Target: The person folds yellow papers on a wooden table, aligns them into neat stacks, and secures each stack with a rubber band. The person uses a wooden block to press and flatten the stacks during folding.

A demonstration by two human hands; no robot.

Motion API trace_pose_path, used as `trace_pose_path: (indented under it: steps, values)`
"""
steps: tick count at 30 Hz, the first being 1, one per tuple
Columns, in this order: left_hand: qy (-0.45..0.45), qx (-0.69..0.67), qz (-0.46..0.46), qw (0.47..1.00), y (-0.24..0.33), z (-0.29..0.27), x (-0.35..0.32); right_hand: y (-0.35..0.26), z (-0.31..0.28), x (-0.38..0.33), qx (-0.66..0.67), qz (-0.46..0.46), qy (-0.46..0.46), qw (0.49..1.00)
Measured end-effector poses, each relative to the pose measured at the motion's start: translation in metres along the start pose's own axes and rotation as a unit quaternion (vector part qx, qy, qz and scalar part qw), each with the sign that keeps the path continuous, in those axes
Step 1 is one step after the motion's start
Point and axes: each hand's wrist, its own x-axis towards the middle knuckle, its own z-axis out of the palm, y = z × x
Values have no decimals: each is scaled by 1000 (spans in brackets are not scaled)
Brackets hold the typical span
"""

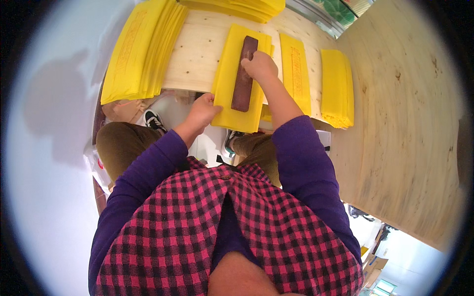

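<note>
Upper centre of the frame: a dark brown, flat wooden block (pixel 244 74), long and narrow, is laid lengthwise on a stack of bright yellow paper sheets (pixel 232 84). That stack is placed on the near edge of a pale plank tabletop (pixel 197 54), with its lower end overhanging the edge toward the lap.

The right hand (pixel 259 65) is curled down over the upper right side of the block, fingers closed against it, so the block is pressed and held. The left hand (pixel 202 111) is found lower, at the overhanging left edge of the stack; its fingers are bent and the sheets appear to be pinched at that edge, though the underside of the grip is hidden.

For the pressing to be done well, as judged from here, the block would best be kept square to the stack's long edges and weight spread evenly along it, while the overhanging end is steadied so no sheet is skewed.

Further out, a tall fanned pile of yellow sheets (pixel 136 52) is seen at upper left, a narrow yellow strip stack (pixel 295 71) just right of the right hand, and a squarer yellow stack (pixel 336 86) beyond that. Another yellow pile (pixel 247 7) is cut off at the top edge.

No box, tray or bin is visible; the paper is held only in loose stacks on the wood.
</note>
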Motion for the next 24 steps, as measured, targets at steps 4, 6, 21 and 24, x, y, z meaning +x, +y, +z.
trace_pose_path:
  steps: [4,6,21,24]
  values:
    - [-1,-2,-5,1000,-3,2,0,-2,16,1,-23,7,-5,1000]
    - [-7,-7,5,1000,-3,-1,1,-3,22,1,-22,7,6,1000]
    - [-43,30,65,997,6,0,3,11,36,3,43,2,73,996]
    - [-36,102,26,994,11,-4,7,33,24,4,170,22,70,983]
